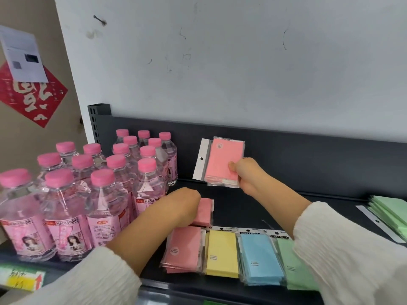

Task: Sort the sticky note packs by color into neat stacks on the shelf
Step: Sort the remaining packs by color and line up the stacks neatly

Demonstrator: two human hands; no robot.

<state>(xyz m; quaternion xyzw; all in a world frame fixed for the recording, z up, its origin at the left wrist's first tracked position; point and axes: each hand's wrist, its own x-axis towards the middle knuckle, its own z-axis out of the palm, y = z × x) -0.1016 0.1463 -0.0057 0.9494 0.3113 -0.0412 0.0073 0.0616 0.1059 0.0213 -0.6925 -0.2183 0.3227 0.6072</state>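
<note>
My right hand [246, 175] holds several pink sticky note packs [222, 160] upright above the dark shelf [253, 208]. My left hand [185, 205] rests lower down, closed on another pink pack [204, 211] lying on the shelf. Along the front edge lie four stacks side by side: pink [184, 249], yellow [222, 253], blue [261, 259] and green [295, 267]. My right sleeve covers part of the green stack.
Several peach soda bottles [99, 194] with pink caps fill the shelf's left side, close to my left arm. More green packs [389, 213] lie at the far right. A dark back panel [308, 155] rises behind the shelf below a white wall.
</note>
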